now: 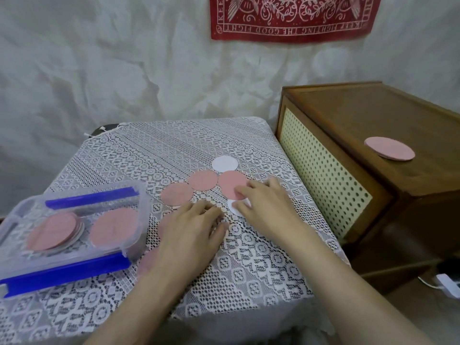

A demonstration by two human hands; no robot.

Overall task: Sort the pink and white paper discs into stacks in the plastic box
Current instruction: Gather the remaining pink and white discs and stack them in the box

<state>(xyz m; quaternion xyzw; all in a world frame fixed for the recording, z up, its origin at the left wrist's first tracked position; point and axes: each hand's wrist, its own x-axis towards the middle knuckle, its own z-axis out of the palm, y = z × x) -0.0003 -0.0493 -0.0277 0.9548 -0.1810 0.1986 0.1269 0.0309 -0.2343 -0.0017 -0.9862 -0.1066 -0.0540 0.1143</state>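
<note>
We're over the lace-covered table [261,260] and both hands are down on the cloth. Our left hand [196,227] lies palm down near the middle, fingers straight and gripping nothing. It covers most of a hidden pink disc [162,224], and a near pink disc [147,263] peeks out beside the forearm.

Our right hand [263,197] reaches a little further back with fingers relaxed and extended. The fingertips rest on the edge of the right pink disc [231,183] and on the covered white disc [234,209] just in front of it — touching, not pinching, as far as we can see.

Behind them sits the far white disc [224,163]. The middle pink disc [202,180] and left pink disc [177,196] overlap, running toward the plastic box [146,212].

The box stands at the table's left edge, blue clips [67,272] open, with a left pink stack [53,231] and right pink stack [113,229] inside. Off the right edge, a wooden cabinet [373,115] carries another pink pile [389,151].
</note>
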